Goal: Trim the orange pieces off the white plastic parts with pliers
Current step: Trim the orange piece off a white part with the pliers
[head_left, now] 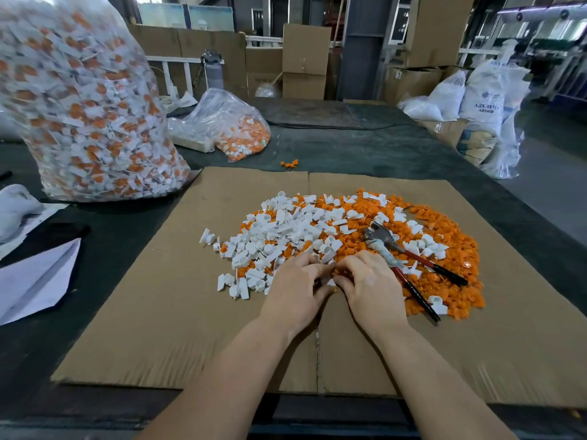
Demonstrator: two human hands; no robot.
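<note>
A heap of white plastic parts (pixel 279 230) and loose orange pieces (pixel 444 236) lies on a flat cardboard sheet (pixel 158 312). Both my hands meet at the near edge of the heap. My left hand (pixel 295 287) and my right hand (pixel 368 287) have their fingers curled together around a small part (pixel 332 282) between them; what they hold is mostly hidden by the fingers. The pliers (pixel 413 255), with red and black handles, lie on the orange pieces just right of my right hand, not held.
A large clear bag (pixel 85 100) full of white-and-orange parts stands at the back left. A smaller bag (pixel 235 128) lies behind the cardboard. A few orange bits (pixel 289 163) sit on the dark table. White paper (pixel 35 281) lies at left; boxes and sacks (pixel 482 103) stand behind.
</note>
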